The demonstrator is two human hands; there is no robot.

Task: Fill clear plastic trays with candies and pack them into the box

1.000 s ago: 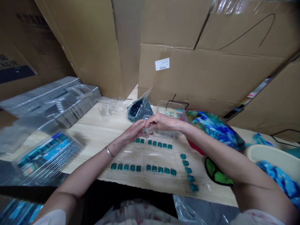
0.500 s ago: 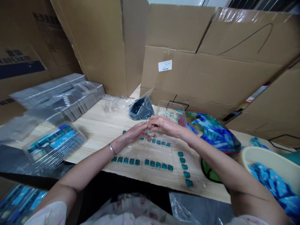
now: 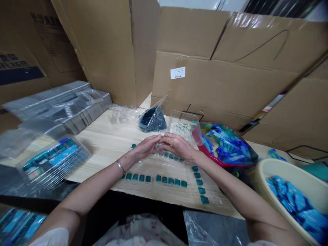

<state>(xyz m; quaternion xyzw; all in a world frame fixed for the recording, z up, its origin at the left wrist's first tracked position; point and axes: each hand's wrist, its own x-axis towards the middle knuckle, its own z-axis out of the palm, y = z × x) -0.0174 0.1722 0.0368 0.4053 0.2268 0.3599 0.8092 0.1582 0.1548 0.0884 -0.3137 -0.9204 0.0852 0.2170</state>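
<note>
"What's under the hands, and what's it made of?"

"A pale wood-grain table [image 3: 102, 136], with thin, glossy clear plastic trays [image 3: 151, 167] lying flat on it. Take the hands as the clock's centre. At eleven sits a crinkled clear bag [image 3: 155, 123] of dark teal pieces; at two, a stiff see-through tub [image 3: 196, 132] of small pale pieces [image 3: 180, 128]; at three, a red-rimmed basin [image 3: 205, 151] of glossy blue things; at four, a round cream bucket [image 3: 263, 174]."

"And the squares?"

"The teal squares [image 3: 171, 181] are shiny and deep green-blue, with softened corners. Two rows of five lie end to end around six o'clock. Five more line up between four and five. Part of another row shows just below the right hand [image 3: 176, 144]."

"Which way do they point?"

"Each is about as wide as deep, so go by the rows: the front ones run nine to three, the side line eleven to five."

"And the hands?"

"The left hand [image 3: 148, 147] meets the right at the fingertips, fingers bent inward. A tiny green piece [image 3: 159, 145] shows there, mostly hidden. I can't tell which hand has it, how tightly either is closed, or where its long axis points."
</note>
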